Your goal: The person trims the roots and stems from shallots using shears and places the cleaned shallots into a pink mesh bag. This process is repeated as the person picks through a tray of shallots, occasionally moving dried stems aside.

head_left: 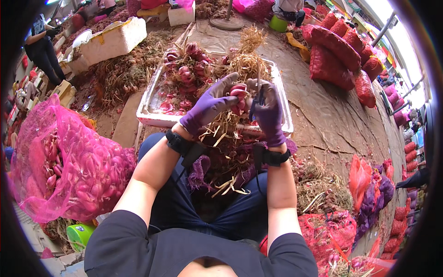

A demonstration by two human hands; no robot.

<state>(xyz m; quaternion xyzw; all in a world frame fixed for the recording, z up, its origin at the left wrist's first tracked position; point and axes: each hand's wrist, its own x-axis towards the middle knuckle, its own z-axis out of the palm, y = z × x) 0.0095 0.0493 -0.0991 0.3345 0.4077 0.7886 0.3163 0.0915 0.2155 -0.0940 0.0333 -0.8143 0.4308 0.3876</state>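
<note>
Hands: both wear purple gloves; the left hand [210, 104] curls its fingers around a bunch of shallots [237, 94], and the right hand [268, 113] is closed on a small dark-handled tool [256, 99] pressed against the same bunch.
Pose: both forearms rise from the lower edge over the lap, elbows apart, wrists meeting in the middle; each wrist carries a black band [177, 142].
Bunch: reddish-pink bulbs clustered tight, with pale dry stalks and roots hanging down from them; it sits between the two hands, above the near rim of the tray.
Lap: dark trousers strewn with straw-coloured trimmings and a scrap of purple netting [199, 170].
Near left: a pink mesh sack [69, 161] full of bulbs stands just beside the left knee, crowding that side; a green tub [79, 234] shows below it.
Near right: red mesh bags [330, 228] and loose dry roots lie close to the right knee.
Room: little open ground near the knees; bare brown ground sheet [332, 115] opens to the right of the tray.
Tray: a white shallow tray [150, 104] lies just beyond the hands, holding untrimmed bulbs and tangled stalks.
Far left: a white foam box [115, 39] sits beyond a heap of trimmings.
Far right: filled red sacks [339, 53] are stacked along the edge.
</note>
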